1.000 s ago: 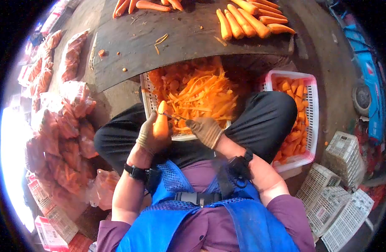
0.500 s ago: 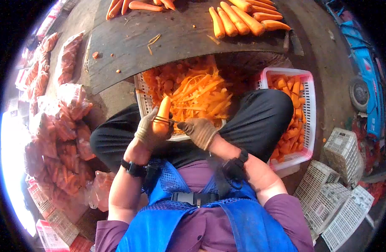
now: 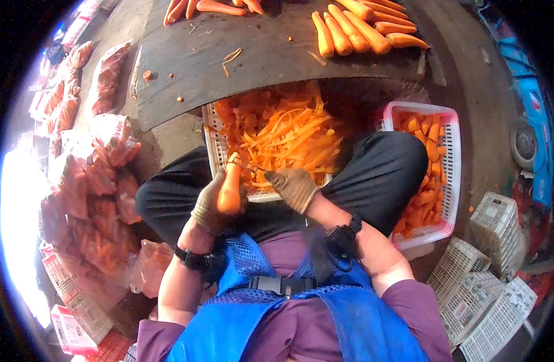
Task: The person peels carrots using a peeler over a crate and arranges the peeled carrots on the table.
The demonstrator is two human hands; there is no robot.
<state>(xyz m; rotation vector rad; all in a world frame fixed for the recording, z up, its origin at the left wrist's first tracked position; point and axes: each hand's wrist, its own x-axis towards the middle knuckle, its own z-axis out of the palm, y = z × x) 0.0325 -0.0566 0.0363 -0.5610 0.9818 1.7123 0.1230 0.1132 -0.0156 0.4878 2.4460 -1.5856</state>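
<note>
My gloved left hand (image 3: 207, 208) is wrapped round a carrot (image 3: 230, 192), which points up and away from me. In my gloved right hand (image 3: 296, 188) is a peeler (image 3: 249, 166), its blade end lying at the carrot's far tip. Both hands are above my lap, at the near edge of a white crate (image 3: 213, 140). Orange peelings (image 3: 292, 142) are heaped inside that crate.
A dark board (image 3: 186, 66) ahead bears whole carrots (image 3: 352, 33). By my right knee, a pink-rimmed white basket (image 3: 450, 175) holds carrot pieces. Bagged carrots (image 3: 96, 199) lie to the left; several pale crates (image 3: 476, 301) stand at lower right.
The peeler has gone from the carrot's lower part to its far tip. The carrot sits slightly lower in my left hand's grip, and the whole view has shifted a little.
</note>
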